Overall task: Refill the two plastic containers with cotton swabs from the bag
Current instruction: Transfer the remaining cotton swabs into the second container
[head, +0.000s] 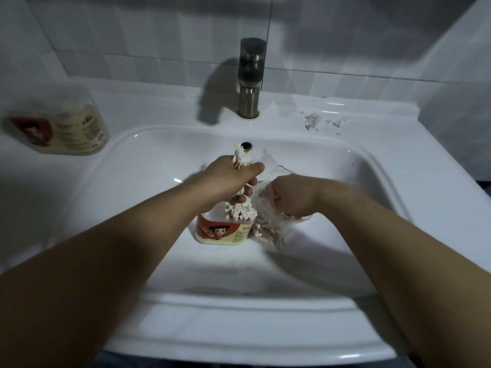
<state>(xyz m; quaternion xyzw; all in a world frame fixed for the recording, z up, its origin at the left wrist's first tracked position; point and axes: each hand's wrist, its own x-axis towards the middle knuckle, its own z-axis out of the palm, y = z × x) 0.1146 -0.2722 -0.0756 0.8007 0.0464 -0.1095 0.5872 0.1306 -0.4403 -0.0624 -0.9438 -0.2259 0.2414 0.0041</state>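
Filling under way: left hand (228,179) grips a swab bundle (241,157) above the open container (220,232), before the faucet (251,75); right hand (295,195) clutches the bag (268,229) alongside. Second container (61,128), left of the faucet, looks already full.

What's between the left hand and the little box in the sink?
In the head view, only cotton swabs: the bundle that the left hand grips hangs down to the open container.

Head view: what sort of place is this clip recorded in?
Most likely a bathroom: a white ceramic sink, a metal faucet mounted behind the basin, and a white tiled wall above the counter.
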